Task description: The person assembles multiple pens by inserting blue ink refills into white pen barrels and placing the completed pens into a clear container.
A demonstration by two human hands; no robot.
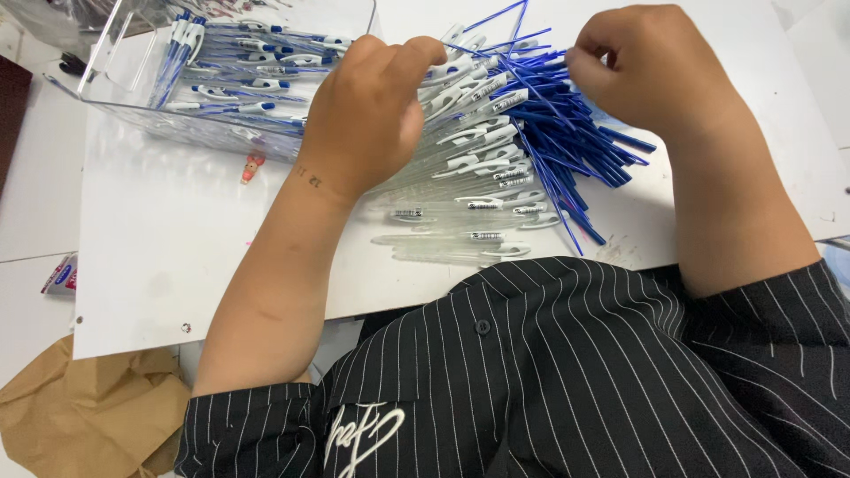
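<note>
My left hand (367, 111) is curled over the top of a fanned row of clear pen barrels with white clips (474, 173) lying on a white board (159, 239). It seems to grip one barrel near its upper end. My right hand (651, 71) pinches thin blue ink refills from a loose pile of blue refills (567, 133) just right of the barrels. A clear plastic box (133, 88) at the upper left holds several finished pens with blue and white ends (257, 62).
A small orange object (252, 166) lies below the box. A crumpled brown paper bag (88, 412) sits at the lower left, beside a small red and blue packet (60, 274). My striped black shirt (567, 372) fills the foreground.
</note>
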